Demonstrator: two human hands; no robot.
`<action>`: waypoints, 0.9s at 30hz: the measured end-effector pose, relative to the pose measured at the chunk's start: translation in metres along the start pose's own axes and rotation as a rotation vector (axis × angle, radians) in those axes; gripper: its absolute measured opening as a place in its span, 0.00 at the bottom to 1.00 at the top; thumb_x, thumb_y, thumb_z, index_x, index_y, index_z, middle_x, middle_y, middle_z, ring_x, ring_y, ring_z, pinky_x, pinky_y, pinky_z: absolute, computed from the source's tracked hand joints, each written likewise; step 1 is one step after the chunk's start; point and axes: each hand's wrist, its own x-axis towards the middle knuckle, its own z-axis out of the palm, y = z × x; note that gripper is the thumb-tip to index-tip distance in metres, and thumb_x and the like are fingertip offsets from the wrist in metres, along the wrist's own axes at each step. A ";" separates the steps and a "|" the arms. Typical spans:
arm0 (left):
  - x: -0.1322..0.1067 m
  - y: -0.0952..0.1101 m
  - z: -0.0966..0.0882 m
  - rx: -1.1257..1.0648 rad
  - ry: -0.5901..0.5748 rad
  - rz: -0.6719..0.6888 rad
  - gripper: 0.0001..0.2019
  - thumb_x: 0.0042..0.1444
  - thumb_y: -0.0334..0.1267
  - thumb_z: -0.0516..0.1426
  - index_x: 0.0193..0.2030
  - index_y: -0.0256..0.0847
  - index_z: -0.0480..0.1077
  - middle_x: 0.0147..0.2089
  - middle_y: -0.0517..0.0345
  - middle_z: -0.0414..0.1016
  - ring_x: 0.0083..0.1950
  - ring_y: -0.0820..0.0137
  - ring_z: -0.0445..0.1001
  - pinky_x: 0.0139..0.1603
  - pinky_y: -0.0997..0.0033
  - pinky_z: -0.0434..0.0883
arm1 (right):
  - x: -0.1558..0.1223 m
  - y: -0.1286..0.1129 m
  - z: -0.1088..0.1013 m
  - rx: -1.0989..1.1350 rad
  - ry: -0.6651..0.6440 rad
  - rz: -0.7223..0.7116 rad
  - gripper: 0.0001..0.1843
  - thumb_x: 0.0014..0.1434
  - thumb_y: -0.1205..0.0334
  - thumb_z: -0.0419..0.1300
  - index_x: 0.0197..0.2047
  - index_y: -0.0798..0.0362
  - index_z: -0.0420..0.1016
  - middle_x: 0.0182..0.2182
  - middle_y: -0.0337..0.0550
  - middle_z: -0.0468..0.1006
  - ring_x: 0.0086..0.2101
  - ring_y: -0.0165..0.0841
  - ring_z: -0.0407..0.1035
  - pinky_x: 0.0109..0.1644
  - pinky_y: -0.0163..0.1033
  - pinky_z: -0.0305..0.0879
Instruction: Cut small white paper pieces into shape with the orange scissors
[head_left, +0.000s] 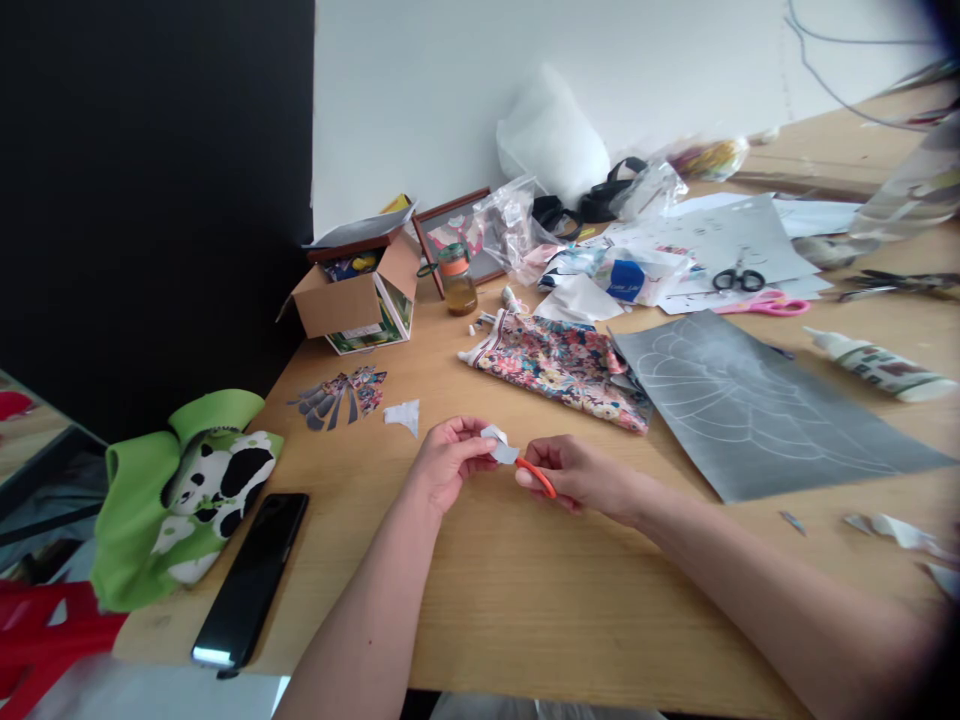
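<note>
Over the middle of the wooden table (525, 600), my left hand (448, 462) pinches a small white scrap of paper (498, 444) between thumb and fingers. My right hand (581, 472) is closed around orange-handled scissors (537, 476), whose blades meet the scrap. Just beyond my hands lies a folded floral cloth (559, 362). To its right is a grey sheet (750, 410) with white curved lines drawn on it. Cut floral pieces (341, 392) are fanned out at the left, with a white paper offcut (403, 414) beside them.
A black phone (251, 578) and a green panda pouch (187, 490) lie front left. An open cardboard box (360, 290), a small jar (457, 280), a framed picture (457, 235), plastic bags, two more scissors (739, 278) and a glue bottle (877, 365) crowd the back and right.
</note>
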 end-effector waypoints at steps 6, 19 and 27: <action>-0.001 0.002 -0.001 0.029 0.000 -0.004 0.18 0.33 0.30 0.68 0.34 0.34 0.70 0.30 0.54 0.78 0.26 0.72 0.75 0.28 0.74 0.72 | -0.001 -0.002 0.000 0.002 0.001 0.007 0.28 0.46 0.37 0.67 0.27 0.53 0.63 0.19 0.31 0.62 0.17 0.22 0.53 0.18 0.30 0.49; -0.002 0.004 0.000 0.016 0.019 0.013 0.20 0.31 0.30 0.69 0.33 0.33 0.70 0.29 0.54 0.78 0.27 0.72 0.75 0.28 0.74 0.72 | -0.001 -0.005 0.000 -0.021 -0.003 0.024 0.27 0.46 0.38 0.67 0.28 0.54 0.64 0.21 0.33 0.66 0.18 0.22 0.55 0.19 0.29 0.51; -0.003 0.004 0.002 0.016 0.014 0.016 0.20 0.30 0.31 0.70 0.33 0.33 0.71 0.28 0.54 0.78 0.26 0.72 0.75 0.28 0.73 0.72 | -0.004 -0.008 0.001 -0.005 -0.027 0.035 0.27 0.47 0.38 0.67 0.28 0.54 0.63 0.21 0.34 0.66 0.19 0.23 0.56 0.19 0.29 0.53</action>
